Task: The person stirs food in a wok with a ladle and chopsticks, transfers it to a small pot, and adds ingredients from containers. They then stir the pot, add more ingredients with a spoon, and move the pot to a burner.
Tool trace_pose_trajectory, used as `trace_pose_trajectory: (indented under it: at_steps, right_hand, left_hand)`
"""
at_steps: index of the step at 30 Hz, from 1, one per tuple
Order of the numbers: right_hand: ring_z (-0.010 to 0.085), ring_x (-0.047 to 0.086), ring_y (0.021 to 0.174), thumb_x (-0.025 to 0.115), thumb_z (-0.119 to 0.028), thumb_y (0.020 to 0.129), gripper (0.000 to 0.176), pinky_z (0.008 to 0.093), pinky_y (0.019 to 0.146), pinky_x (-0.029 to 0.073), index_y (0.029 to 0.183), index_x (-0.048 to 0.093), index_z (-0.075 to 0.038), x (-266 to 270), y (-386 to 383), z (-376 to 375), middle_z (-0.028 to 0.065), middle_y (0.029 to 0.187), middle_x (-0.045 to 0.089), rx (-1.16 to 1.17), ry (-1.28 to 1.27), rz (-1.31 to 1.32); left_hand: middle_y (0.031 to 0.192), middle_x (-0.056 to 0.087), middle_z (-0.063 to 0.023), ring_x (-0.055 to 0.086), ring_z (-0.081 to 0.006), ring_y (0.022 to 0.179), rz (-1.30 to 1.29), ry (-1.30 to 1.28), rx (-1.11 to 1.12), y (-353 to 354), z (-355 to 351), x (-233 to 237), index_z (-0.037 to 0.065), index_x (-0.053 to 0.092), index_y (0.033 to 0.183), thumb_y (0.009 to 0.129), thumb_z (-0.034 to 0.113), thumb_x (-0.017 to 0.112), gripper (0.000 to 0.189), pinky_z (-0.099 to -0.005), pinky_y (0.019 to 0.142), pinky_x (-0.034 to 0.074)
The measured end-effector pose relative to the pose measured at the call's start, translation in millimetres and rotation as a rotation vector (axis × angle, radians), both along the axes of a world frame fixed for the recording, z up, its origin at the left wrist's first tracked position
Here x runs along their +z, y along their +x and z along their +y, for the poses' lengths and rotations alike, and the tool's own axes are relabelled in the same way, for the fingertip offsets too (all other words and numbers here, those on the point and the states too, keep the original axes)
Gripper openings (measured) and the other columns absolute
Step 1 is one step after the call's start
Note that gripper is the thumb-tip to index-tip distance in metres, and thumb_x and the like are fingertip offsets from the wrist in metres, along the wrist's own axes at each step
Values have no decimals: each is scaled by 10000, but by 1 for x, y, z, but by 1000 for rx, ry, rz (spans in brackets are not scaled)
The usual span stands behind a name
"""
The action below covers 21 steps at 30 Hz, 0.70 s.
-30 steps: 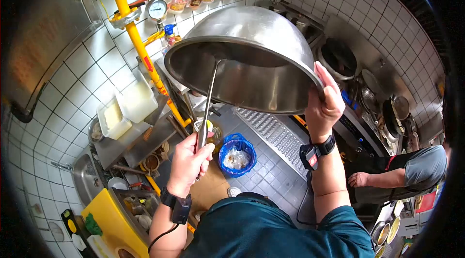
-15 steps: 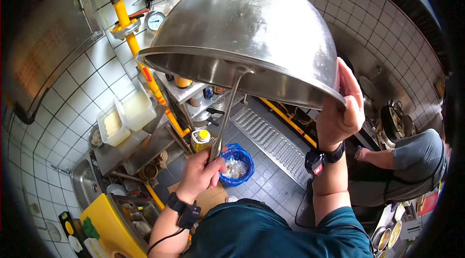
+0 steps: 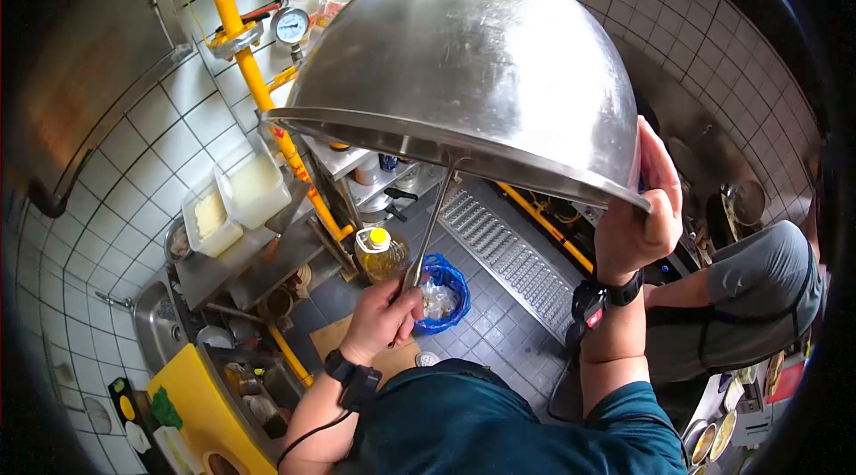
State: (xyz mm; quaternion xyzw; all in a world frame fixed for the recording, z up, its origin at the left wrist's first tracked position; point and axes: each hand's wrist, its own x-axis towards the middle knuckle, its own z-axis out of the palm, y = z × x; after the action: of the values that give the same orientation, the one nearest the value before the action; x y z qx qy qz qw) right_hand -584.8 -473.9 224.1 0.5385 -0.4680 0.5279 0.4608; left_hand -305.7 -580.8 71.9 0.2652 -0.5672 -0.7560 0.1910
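A large stainless steel mixing bowl [image 3: 481, 56] is held up in front of me, tilted, with its mouth facing down. My right hand [image 3: 649, 216] grips its rim at the right side, fingers along the outer wall and thumb at the edge. Lower down, my left hand [image 3: 385, 319] is closed round the handle of a long-handled metal utensil [image 3: 434, 225]. The slim shaft rises under the bowl's near rim, and its head is hidden inside.
Below stand a blue-lined bin [image 3: 459, 288] and an oil bottle [image 3: 381, 256]. White tubs [image 3: 254, 190] sit at left, above a sink [image 3: 160, 328] and a yellow board [image 3: 201, 404]. A yellow pipe [image 3: 254, 74] runs down the tiled wall. Another person [image 3: 749, 297] is close on my right.
The bowl has shifted slightly right and down and tipped so less of its inside shows. Both my hands have moved a little right. The other person's forearm has shifted left.
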Motion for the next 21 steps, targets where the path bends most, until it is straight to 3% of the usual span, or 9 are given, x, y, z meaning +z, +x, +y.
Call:
trace_pose_trajectory:
  at_steps: [4,5,9,12,13,14,16,18,21]
  right_hand:
    - [365,689,1021,608,72,901,72,418,888,579,855,572,114,-7,8,-4,311,1152,650,94,-6,-152]
    - [363,686,1026,609,70,895,57,412,888,578,907,611,125,-9,12,-5,307,1155,650,144,-10,-232]
    - [376,674,1064,608,68,910,86,427,930,555,979,623,117,-23,19,-14,312,1165,646,31,111,-122]
    - [317,654,1127,601,99,890,206,383,973,514,1090,645,85,-50,25,-26,242,1204,662,30,269,-254]
    - [211,647,1122,581,119,875,246,325,969,485,1104,652,66,-62,28,-33,172,1214,677,35,341,-382]
    - [133,641,888,554,135,866,284,268,818,500,1109,668,43,-83,23,-41,81,1009,700,88,370,-514]
    - [102,510,679,567,106,852,263,250,638,443,1064,692,16,-133,18,-53,3,755,579,299,543,-890]
    - [106,392,574,577,41,845,209,274,539,378,993,714,-13,-183,23,-68,-10,630,435,192,776,-1033]
    - [128,438,553,574,-21,819,106,308,530,398,831,679,-13,-294,43,-81,42,610,501,109,1008,-1005]
  left_hand:
    - [725,596,-39,460,-71,448,123,7,-11,14,5,-11,-13,552,1285,989,148,548,337,-217,406,343]
    - [704,585,-24,443,-42,442,118,30,29,12,4,-7,24,625,1029,992,155,569,147,-209,399,354]
    - [664,550,16,444,-20,443,-29,41,130,22,10,-1,48,612,937,998,175,576,145,-198,398,345]
    - [651,555,-64,536,-127,509,-117,-613,316,36,17,-22,14,613,944,927,130,663,128,-278,490,434]
    - [809,689,-53,633,-138,645,-193,-620,333,46,18,-43,-29,657,1119,911,110,685,252,-302,580,489]
    - [837,688,-152,677,-270,688,-271,-922,446,51,18,-34,-23,649,1125,875,101,701,285,-366,611,521]
    - [862,630,-171,658,-373,751,-546,-963,488,71,24,-56,25,615,1121,881,117,636,259,-455,664,542]
    - [877,621,-176,655,-380,764,-677,-946,458,97,27,-91,24,605,1155,887,102,603,279,-453,681,546]
    - [910,611,-193,650,-389,799,-801,-850,418,140,39,-152,15,591,1202,887,70,555,322,-452,716,547]
